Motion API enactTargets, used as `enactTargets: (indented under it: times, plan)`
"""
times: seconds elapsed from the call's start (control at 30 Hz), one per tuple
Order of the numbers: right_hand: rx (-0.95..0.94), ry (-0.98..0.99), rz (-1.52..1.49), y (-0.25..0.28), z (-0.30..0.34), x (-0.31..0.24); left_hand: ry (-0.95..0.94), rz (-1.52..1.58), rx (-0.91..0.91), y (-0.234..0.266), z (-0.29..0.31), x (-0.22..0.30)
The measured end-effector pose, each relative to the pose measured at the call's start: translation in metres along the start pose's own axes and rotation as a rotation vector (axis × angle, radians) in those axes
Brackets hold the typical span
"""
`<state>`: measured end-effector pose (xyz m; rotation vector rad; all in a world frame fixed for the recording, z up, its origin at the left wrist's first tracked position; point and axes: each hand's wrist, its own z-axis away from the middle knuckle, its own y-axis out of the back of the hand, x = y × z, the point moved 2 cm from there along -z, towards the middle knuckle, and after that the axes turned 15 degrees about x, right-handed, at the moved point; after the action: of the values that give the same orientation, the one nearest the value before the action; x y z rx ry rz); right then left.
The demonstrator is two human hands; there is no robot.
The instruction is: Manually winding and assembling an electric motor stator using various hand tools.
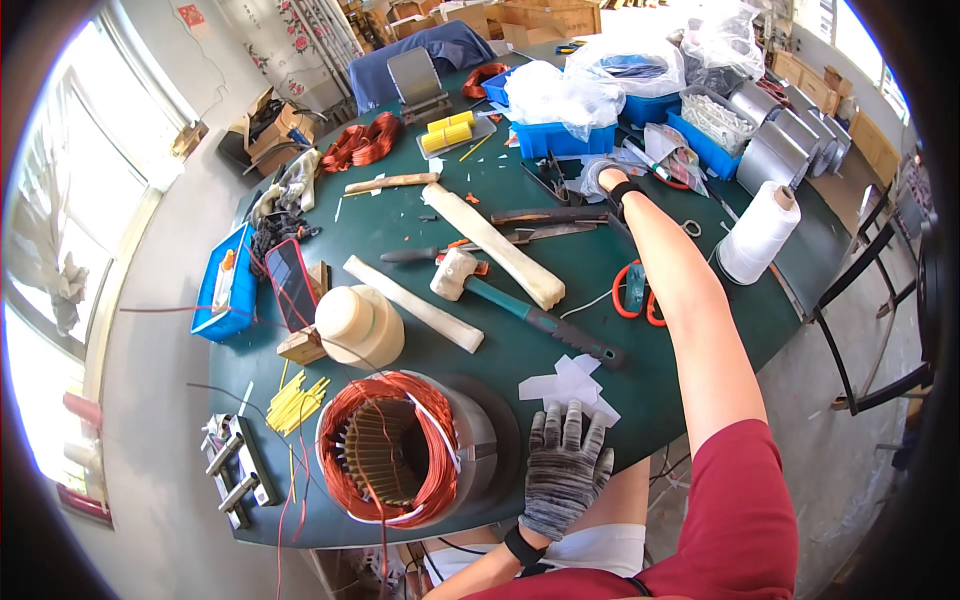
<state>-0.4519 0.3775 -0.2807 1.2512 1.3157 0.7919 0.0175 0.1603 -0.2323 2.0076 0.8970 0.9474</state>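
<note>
A fat metal drum (478, 435) lies on its side at the near edge of the dark green bench (360, 235), just left of the person's left hand (568, 470). Its outside is smooth and grey. Its open end faces the person and tips a little to the left. Around that end sits a thick ring of copper wire (336, 462), shiny and orange-red, with lots of thin strands packed side by side. White bands show along the edge of the ring. Inside the hole, yellow-brown strips (366, 455) stand in a row all around the wall, and deeper in it gets dark. Loose red wires hang down from the front, over the bench edge.

The left hand wears a stripy grey glove. It lies flat with its fingers stretched out and a bit apart, and the fingertips touch a messy pile of white paper pieces (572, 381). The pieces look flat and pointy, and they lie over each other. It does not grip them.

The right hand (606, 179) reaches far across the bench, near a blue bin (565, 140). It is small and partly hidden, so I cannot tell how open it is or what it holds.

A cream bottle (365, 330) stands just behind the drum, and yellow sticks (297, 402) lie to its left.
</note>
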Motion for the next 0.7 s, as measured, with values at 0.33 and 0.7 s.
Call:
enactTargets:
  times: [0.33,0.7]
  plan:
    - [-0.418,0.346,0.450,0.059,0.051,-0.024,-0.006,0.002,0.015,0.000,0.005,-0.002]
    - [0.312,0.123,-0.572,0.082,0.056,0.058,-0.014,0.093,0.144,-0.001,0.005,0.005]
